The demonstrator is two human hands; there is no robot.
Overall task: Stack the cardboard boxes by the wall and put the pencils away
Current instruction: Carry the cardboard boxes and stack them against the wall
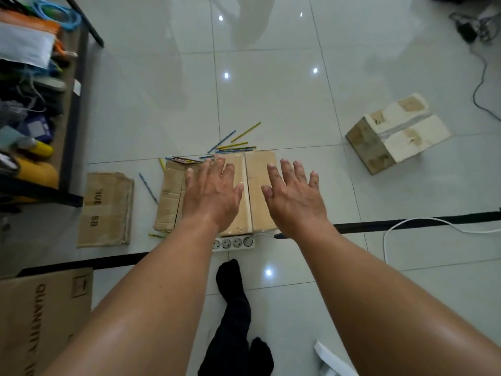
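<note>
A taped brown cardboard box (259, 169) sits on the floor tiles at the centre. My left hand (211, 194) and my right hand (294, 194) are spread flat over its top, fingers straight; whether they touch it I cannot tell. A flattened cardboard piece (169, 196) lies against the box's left side, and another flat box (105, 210) lies further left. Several blue and yellow pencils (235, 143) are scattered just beyond the box, one blue pencil (148, 188) between the flat pieces. A whitish box (398, 131) stands tilted at the right.
A cluttered shelf rack (73, 104) fills the left edge. A white power strip (234, 243) with its cable (406, 222) lies at the box's near side. A large printed carton (40, 318) is at the lower left. My black-socked foot (234, 302) stands below.
</note>
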